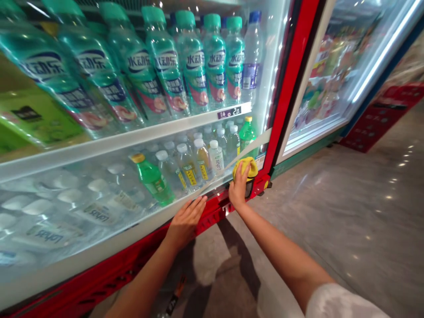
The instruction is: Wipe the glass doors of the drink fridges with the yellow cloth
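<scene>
My right hand [239, 187] grips a bunched yellow cloth [247, 167] at the lower right corner of a drinks fridge. The cloth lies against the glass door [228, 174] just above the red bottom frame [212, 212]. Fingers stretched out flat, my left hand [189, 220] rests on the lower edge of the door, to the left of the cloth. Nothing shows in it. Behind the glass near my hands stand a green bottle with a yellow cap [153, 180] and several clear bottles with white caps [188, 165].
An upper shelf [132, 134] carries several teal-capped bottles [195, 66]. To the right stands a second lit fridge [321, 88], with red boxes [380, 115] beyond it. A thin orange and black object [175, 296] lies on the grey floor [331, 212] below my arms.
</scene>
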Motion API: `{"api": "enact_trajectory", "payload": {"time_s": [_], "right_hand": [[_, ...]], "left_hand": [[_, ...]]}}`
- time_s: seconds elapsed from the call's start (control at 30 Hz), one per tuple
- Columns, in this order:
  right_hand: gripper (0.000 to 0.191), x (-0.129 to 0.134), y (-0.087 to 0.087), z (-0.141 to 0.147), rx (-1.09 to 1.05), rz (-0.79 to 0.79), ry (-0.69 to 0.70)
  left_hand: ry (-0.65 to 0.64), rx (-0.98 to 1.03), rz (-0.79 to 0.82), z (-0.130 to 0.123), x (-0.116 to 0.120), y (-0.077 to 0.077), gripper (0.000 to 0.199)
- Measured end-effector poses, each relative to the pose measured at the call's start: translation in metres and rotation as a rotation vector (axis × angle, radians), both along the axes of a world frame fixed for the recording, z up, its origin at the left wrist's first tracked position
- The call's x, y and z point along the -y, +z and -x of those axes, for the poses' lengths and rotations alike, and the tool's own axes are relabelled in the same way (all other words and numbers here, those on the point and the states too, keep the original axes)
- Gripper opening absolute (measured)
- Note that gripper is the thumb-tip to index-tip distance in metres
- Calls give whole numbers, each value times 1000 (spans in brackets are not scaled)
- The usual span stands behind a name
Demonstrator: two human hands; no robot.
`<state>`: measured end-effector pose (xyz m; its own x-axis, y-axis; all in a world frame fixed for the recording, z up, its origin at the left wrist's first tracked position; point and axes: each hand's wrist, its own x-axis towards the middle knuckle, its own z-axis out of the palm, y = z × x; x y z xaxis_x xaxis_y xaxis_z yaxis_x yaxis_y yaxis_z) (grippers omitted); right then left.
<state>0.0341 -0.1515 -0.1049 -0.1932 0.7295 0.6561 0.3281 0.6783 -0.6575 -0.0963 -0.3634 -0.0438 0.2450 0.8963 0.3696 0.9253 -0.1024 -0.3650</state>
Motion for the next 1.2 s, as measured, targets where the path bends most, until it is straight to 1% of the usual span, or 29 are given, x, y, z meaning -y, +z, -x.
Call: {"api": "enact_trajectory", "payload": {"time_s": [0.07,0.13,0.17,0.23,0.27,0.33,0.4,0.47,0.53,0.6,0.67,0.7,0.77,0.83,0.87,0.9,0.97,1.03,1.07,1.1,1.13,1.2], "right_hand": [[100,17,-4,8,51,-85,87],[95,31,-17,7,152,-171,197],[93,34,-23,4,193,-194,228],[92,34,-30,-1,210,-204,228],[94,33,-30,0,178,-194,201],[100,34,-20,7,74,-154,125],[103,44,-11,20,18,-115,90],[100,60,-10,29,73,-127,158],[90,70,-21,26,203,-194,292],[80,69,-35,14,339,-256,395],[75,59,-42,2,401,-291,408],[74,54,-41,0,389,-301,377],[75,52,-33,6,317,-313,279],[80,64,-22,23,274,-318,196],[82,73,-18,30,291,-332,185],[82,82,-15,35,334,-361,202],[77,96,-15,35,461,-479,312],[69,98,-18,21,583,-616,453],[66,94,-19,13,623,-664,496],[63,89,-19,7,642,-691,507],[61,85,-18,3,645,-700,490],[58,85,-12,9,606,-693,418]], "left_hand": [[18,-13,14,3,9,1,68],[35,-16,21,6,17,2,68],[46,-12,22,7,22,3,68],[71,1,25,11,33,4,69],[86,8,25,13,39,4,69],[112,19,29,18,51,5,70],[132,20,41,22,62,5,69],[154,16,60,24,72,4,68],[185,15,77,25,80,2,68],[225,25,84,27,90,0,69],[260,33,80,31,103,-2,70],[273,34,73,34,110,-3,71],[286,28,58,40,125,-5,72],[294,23,45,45,138,-7,71],[299,21,38,47,143,-8,70],[304,18,33,48,148,-9,69],[320,10,28,49,156,-11,67],[337,-1,36,51,166,-12,67],[345,-8,47,53,172,-13,68],[356,-13,60,55,178,-13,69],[366,-19,74,57,185,-12,70],[390,-26,97,61,198,-11,70]]}}
